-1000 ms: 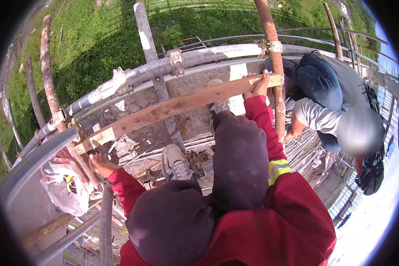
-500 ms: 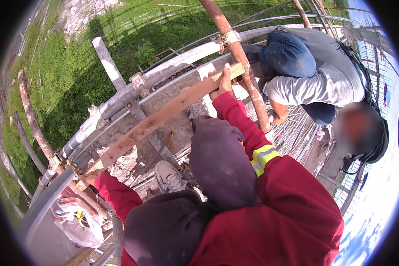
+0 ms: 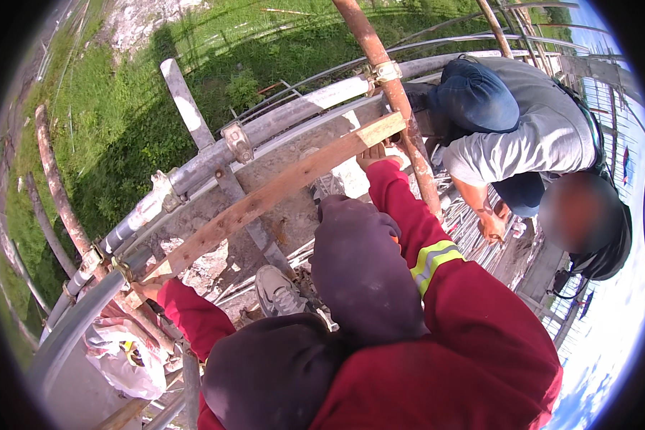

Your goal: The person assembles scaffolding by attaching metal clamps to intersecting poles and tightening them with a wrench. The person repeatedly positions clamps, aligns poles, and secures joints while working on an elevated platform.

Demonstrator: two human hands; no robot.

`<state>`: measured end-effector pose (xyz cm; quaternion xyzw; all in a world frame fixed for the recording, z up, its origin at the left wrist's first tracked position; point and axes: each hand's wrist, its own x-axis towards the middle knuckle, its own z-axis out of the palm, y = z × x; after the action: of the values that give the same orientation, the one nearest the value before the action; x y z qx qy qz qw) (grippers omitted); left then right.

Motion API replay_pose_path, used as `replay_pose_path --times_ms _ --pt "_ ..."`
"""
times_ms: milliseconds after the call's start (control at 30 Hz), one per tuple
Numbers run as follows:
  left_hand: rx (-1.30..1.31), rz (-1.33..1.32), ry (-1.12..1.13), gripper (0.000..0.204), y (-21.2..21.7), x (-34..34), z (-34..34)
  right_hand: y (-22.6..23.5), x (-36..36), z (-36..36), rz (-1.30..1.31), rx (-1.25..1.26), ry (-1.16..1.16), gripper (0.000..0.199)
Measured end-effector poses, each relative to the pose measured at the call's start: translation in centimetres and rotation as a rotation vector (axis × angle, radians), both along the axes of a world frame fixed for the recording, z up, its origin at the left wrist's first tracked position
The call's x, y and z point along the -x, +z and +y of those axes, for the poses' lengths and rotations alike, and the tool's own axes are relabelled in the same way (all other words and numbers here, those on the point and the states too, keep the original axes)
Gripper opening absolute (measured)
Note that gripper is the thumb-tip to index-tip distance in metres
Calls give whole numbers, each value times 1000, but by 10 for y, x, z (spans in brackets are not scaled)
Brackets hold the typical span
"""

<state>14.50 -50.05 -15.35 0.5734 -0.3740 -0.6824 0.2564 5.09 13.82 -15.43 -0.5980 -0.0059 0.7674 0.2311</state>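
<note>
A long, narrow wooden plank runs on a slant in front of me, from the lower left up to a rusty upright pipe. My left hand is closed at the plank's lower left end, close to a pipe clamp; its fingers are partly hidden. Near the far right end, my right hand presses up against the plank's near side, with its fingertips hidden by the wood. Beneath the plank, a flat metal bar crosses toward my shoe.
A co-worker in a grey shirt crouches at right, one hand low over thin rods. Clamped scaffold pipes line the grassy drop. A white plastic bag lies lower left; my shoe rests below the plank.
My right hand has shifted from wrapping the plank, thumb on top, to its near underside. The co-worker's arm has reached further down toward the rods. My left hand stays put.
</note>
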Motion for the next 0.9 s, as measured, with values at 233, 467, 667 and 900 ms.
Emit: replay_pose_path --times_ms 233,467,667,900 --pt "183 18 206 37 -6 7 -5 19 59 -18 45 -315 528 50" --pt "173 66 65 46 25 9 21 67 4 -54 -85 -164 628 61" --pt "123 -174 -49 67 39 3 32 44 17 -60 150 -125 763 77" --pt "100 -296 -164 72 12 -25 38 -15 14 -53 -177 -261 1029 33"
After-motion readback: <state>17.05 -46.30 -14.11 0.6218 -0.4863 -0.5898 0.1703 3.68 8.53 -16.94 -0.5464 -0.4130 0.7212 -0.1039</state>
